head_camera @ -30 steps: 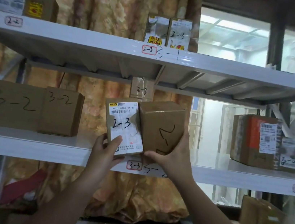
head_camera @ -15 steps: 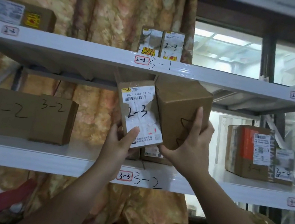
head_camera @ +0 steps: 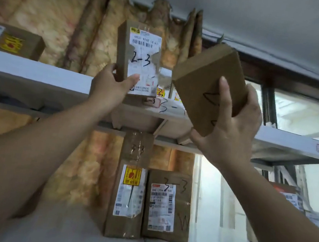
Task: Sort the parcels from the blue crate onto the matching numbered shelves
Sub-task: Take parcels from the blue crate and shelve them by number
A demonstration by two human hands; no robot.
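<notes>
Shelves (head_camera: pixel 28 70) of white metal stand before floral curtain (head_camera: pixel 52 13) and window (head_camera: pixel 309 113).

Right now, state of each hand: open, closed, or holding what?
Left hand: holding the labelled parcel marked 2-3 by its lower end.
Right hand: holding the plain brown parcel, tilted.

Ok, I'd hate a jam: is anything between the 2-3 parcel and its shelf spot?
Yes: two small boxes already stand on the shelf behind the 2-3 parcel, above the 2-3 tag. How much room is left is hidden. The brown box in the right hand sits aside.
</notes>
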